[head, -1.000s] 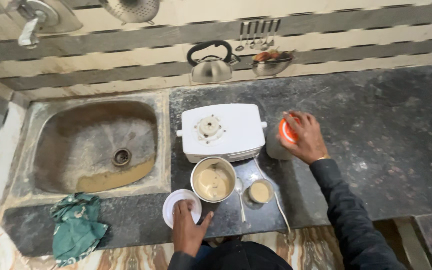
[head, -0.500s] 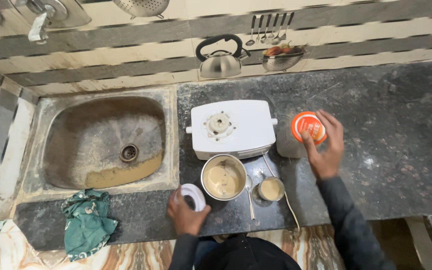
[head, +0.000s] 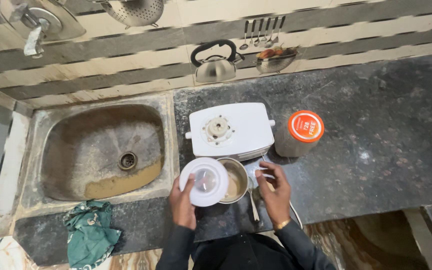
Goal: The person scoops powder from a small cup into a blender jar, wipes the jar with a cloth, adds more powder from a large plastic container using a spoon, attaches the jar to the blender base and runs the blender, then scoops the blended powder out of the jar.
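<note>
My left hand (head: 183,201) holds a round white lid (head: 204,181) tilted over the left rim of a steel blender jar (head: 234,184) filled with pale batter. My right hand (head: 274,191) rests just right of the jar, fingers curled over a small steel cup that it mostly hides, beside a spoon (head: 252,203). Behind the jar stands the white mixer base (head: 229,130). A jar with an orange lid (head: 304,127) stands alone to the right of the base.
A stone sink (head: 103,150) with brown water lies to the left. A green cloth (head: 91,233) sits on the counter edge. A kettle (head: 214,64) and a bowl of produce (head: 275,59) stand by the tiled wall. The dark counter (head: 391,135) stretches right.
My right hand left the orange-lidded jar and came down beside the steel jar. My left hand lifted the white lid off the counter and brought it over the jar's rim.
</note>
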